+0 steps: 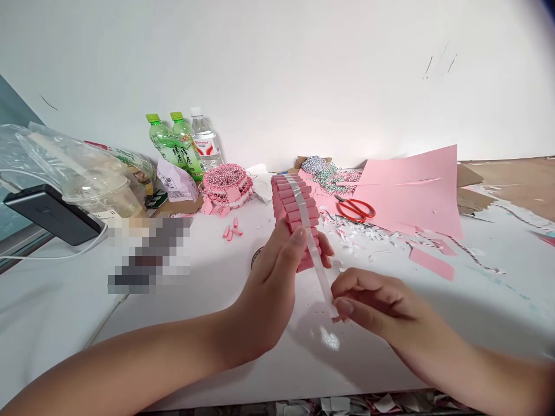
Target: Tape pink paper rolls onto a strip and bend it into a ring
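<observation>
My left hand (pixel 277 271) is wrapped round a ring of rolled pink paper tubes (pixel 291 202), held upright above the table with the thumb pressed on its outer side. A strip of clear tape (pixel 319 271) runs along the outside of the tubes, and its loose end hangs toward me. Between thumb and fingertips, my right hand (pixel 373 300) pinches that lower end of the tape. The inside of the ring and most of the left fingers are hidden. Behind the left wrist, part of a dark-rimmed round object (pixel 256 257) shows.
Red-handled scissors (pixel 356 209), a pink paper sheet (pixel 411 185) and paper scraps (pixel 368 234) lie at right. Further back stand a pink twine-topped roll (pixel 228 184) and bottles (pixel 184 144). Small pink rolls (pixel 233 231), a plastic cup (pixel 99 196) and a power bank (pixel 54 214) are left.
</observation>
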